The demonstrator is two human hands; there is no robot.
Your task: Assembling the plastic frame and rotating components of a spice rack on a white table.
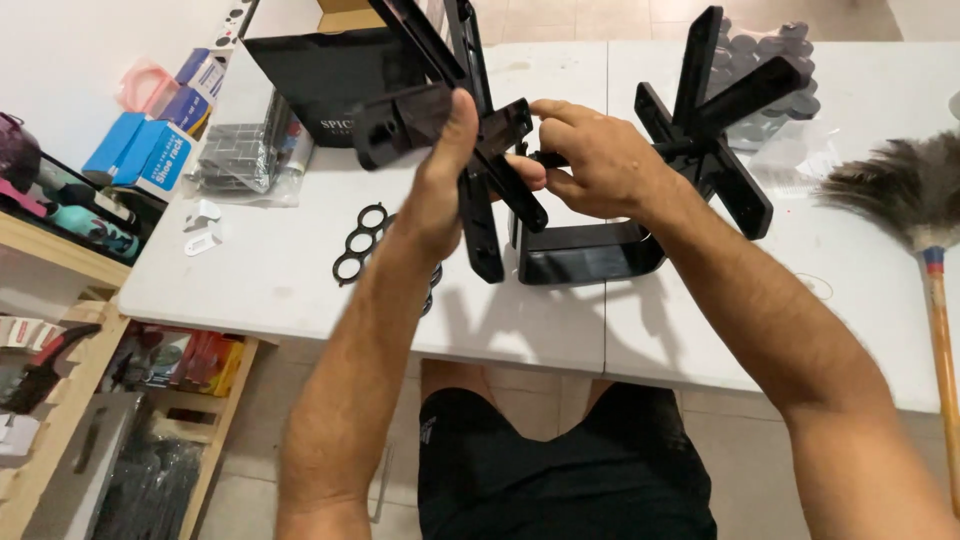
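Up in front of the person, above the near half of the white folding table [300,270], a black plastic frame of crossed flat bars [480,150] is held in the air by both hands. The left hand [440,185] is closed around the middle of the frame, thumb pressed up against a boxy black block on its left end. The right hand [590,160] pinches the frame's right side with bent fingers, its fingertips touching the bars close to the left hand.

Just behind the hands, a glossy black U-shaped plastic base [590,255] sits on the table, and a second black star of crossed bars [710,130] stands beside it. A flat black piece with round holes [362,240] lies near the left forearm. Farther back rest a black cardboard box [325,75], a clear bag of grey parts [240,155] and blue cartons [140,150]. A feather duster with a wooden handle [925,230] lies at the right edge.

Wooden shelving [60,300] (crowded with small goods) stands to the left, and the floor below is pale tile [330,360].
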